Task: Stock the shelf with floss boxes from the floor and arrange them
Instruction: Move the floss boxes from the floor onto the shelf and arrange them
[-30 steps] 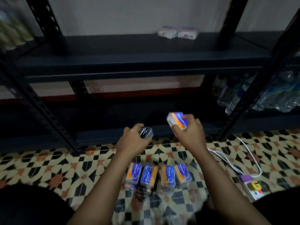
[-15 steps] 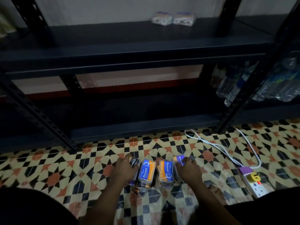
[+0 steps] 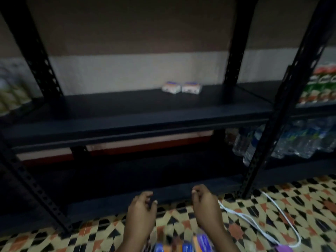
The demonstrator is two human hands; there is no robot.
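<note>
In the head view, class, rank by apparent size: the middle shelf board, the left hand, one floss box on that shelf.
1. Middle shelf board
2. Left hand, though nearness enlarges it
3. Floss box

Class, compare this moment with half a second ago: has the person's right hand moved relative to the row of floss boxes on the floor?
Yes. The right hand has lifted off the floss boxes on the floor and gone forward, toward the bottom shelf edge, holding nothing.

shelf boxes (image 3: 182,87): 2 | hands: 2 (left hand (image 3: 141,210), right hand (image 3: 205,206)) | cable (image 3: 254,223): 1
</note>
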